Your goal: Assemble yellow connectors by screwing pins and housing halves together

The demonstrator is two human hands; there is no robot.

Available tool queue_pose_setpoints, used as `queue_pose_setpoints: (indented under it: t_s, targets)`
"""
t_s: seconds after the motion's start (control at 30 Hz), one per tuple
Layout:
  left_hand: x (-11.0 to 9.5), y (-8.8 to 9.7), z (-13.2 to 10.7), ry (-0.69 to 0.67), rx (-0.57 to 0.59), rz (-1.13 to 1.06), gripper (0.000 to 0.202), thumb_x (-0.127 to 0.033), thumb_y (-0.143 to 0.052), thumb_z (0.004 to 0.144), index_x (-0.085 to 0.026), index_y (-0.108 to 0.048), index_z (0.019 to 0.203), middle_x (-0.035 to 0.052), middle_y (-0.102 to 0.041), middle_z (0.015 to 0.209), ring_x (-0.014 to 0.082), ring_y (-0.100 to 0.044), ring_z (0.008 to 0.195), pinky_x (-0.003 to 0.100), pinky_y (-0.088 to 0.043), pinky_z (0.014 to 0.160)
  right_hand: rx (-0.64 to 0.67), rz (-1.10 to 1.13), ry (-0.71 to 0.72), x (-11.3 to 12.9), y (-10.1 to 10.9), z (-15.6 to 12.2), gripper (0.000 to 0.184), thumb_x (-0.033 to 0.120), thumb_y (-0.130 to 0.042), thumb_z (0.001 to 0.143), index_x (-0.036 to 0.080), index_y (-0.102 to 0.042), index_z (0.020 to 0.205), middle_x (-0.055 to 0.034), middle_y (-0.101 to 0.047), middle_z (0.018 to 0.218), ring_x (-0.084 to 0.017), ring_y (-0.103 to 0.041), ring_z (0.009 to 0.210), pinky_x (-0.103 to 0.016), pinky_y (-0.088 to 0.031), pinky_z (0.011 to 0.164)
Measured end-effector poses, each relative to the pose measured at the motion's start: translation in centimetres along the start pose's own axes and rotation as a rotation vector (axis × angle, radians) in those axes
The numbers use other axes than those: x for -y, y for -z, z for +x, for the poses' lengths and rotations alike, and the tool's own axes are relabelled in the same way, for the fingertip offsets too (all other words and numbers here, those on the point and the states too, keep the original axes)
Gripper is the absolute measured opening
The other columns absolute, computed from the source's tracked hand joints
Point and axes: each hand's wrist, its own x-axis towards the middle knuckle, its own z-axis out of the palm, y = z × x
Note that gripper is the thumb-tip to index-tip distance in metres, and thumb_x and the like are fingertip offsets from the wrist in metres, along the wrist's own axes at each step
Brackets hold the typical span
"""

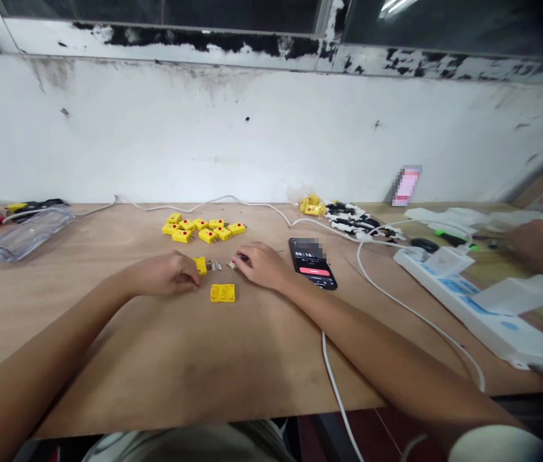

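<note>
My left hand (pixel 172 273) rests on the table with its fingers curled together; whatever they may hold is hidden. Right beside its fingertips lies a yellow plastic housing piece (pixel 200 265). My right hand (pixel 262 265) is closed around a thin tool with a dark end (pixel 243 257); a slim shaft seems to stick out past the knuckles. Between the hands lie several small metal and clear parts (pixel 216 265), with a small whitish part (pixel 232 264) at my right fingertips. Closer to me, an open yellow housing half (pixel 223 293) lies with its hollow side up.
Behind the hands stand several yellow plug-like units (pixel 199 226) with red dots. A phone with a timer (pixel 312 263) lies right of my right hand. Farther right are a power strip (pixel 483 308), white cables and a bag of yellow parts (pixel 312 205). A clear bottle (pixel 28 236) lies left.
</note>
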Motion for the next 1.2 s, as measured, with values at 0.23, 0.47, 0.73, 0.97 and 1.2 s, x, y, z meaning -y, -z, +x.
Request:
queue_pose_setpoints:
  t_s: [0.23, 0.47, 0.73, 0.97, 1.2]
  targets:
    - [-0.6, -0.9, 4.4, 0.12, -0.152, 0.246, 0.023, -0.016, -0.052, 0.083, -0.016, -0.074, 0.089, 0.0092, -0.07, 0.093, 0.0223, -0.063, 0.087, 0.031, -0.049, 0.076, -0.045, 0.036, 0.038, -0.5, 0.6, 0.3, 0.016, 0.016, -0.052, 0.087, 0.014, -0.068, 0.09, -0.0085, -0.069, 0.087, -0.02, -0.058, 0.084, -0.032, -0.042, 0.081]
    - [-0.5, -1.3, 4.4, 0.097, -0.258, 0.258, 0.026, -0.019, -0.05, 0.085, -0.015, -0.072, 0.099, 0.0106, -0.069, 0.1, 0.0269, -0.062, 0.097, 0.038, -0.047, 0.088, -0.119, 0.204, 0.147, -0.6, 1.9, 1.3, 0.025, 0.013, -0.042, 0.093, 0.016, -0.062, 0.108, -0.0128, -0.059, 0.116, -0.022, -0.054, 0.109, -0.038, -0.042, 0.097]
    - [-4.2, -3.0, 1.9, -0.053, -0.102, 0.094, 0.032, -0.027, -0.062, 0.082, -0.02, -0.063, 0.113, 0.0085, -0.064, 0.113, 0.0251, -0.06, 0.104, 0.033, -0.047, 0.088, -0.057, 0.058, 0.063, -1.6, 0.1, -0.8, 0.021, 0.015, -0.046, 0.094, 0.015, -0.066, 0.101, -0.0117, -0.053, 0.104, -0.02, -0.054, 0.096, -0.034, -0.045, 0.091]
    - [1.5, 1.4, -2.2, 0.285, -0.285, 0.115, 0.052, -0.043, -0.059, 0.08, -0.02, -0.057, 0.127, 0.0081, -0.066, 0.113, 0.0232, -0.061, 0.096, 0.03, -0.048, 0.082, 0.036, 0.114, -0.06, -2.3, -0.6, -1.6, 0.02, 0.004, -0.052, 0.078, 0.014, -0.063, 0.092, -0.0095, -0.054, 0.107, -0.019, -0.056, 0.098, -0.033, -0.044, 0.095]
    - [6.3, 1.2, -3.1, 0.646, -0.193, 0.224, 0.043, -0.054, -0.049, 0.08, -0.021, -0.071, 0.095, 0.0052, -0.068, 0.086, 0.0227, -0.062, 0.08, 0.03, -0.043, 0.071, 0.067, 0.155, -0.12, -1.5, -1.0, -1.3, 0.034, -0.004, -0.046, 0.077, 0.012, -0.065, 0.101, -0.013, -0.052, 0.118, -0.019, -0.054, 0.111, -0.03, -0.04, 0.101]
